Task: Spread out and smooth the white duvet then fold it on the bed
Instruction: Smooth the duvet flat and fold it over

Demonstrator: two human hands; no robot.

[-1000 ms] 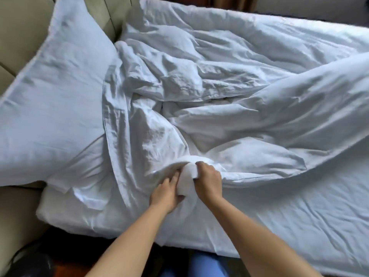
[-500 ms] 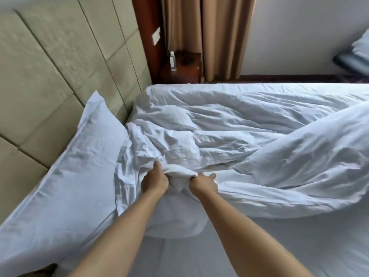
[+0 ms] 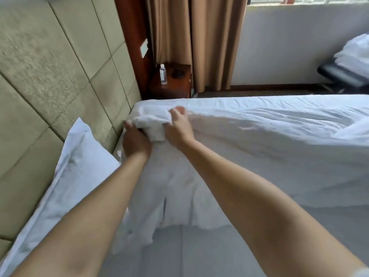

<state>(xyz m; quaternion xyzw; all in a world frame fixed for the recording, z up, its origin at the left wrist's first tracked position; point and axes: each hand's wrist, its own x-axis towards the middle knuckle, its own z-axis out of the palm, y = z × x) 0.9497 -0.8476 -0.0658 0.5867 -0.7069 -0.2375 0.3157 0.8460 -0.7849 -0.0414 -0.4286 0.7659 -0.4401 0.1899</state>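
Note:
The white duvet (image 3: pixel 259 148) is lifted off the bed and stretches out to the right as a raised sheet of cloth. My left hand (image 3: pixel 135 142) and my right hand (image 3: pixel 179 128) grip a bunched corner of it, close together, held up near the far head end of the bed. Cloth hangs down below my hands to the bed sheet (image 3: pixel 199 252). The duvet's far right part runs out of view.
A white pillow (image 3: pixel 65 176) leans on the padded headboard (image 3: pixel 50 66) at the left. Behind the bed stand a wooden nightstand (image 3: pixel 175 82) with a water bottle (image 3: pixel 163 73), brown curtains (image 3: pixel 195 37) and a dark chair with white linen (image 3: pixel 347 72) at the right.
Both hands have carried the bunched duvet corner up and away, towards the head end. The duvet has risen from a crumpled heap into a stretched sheet. The view has tilted upward.

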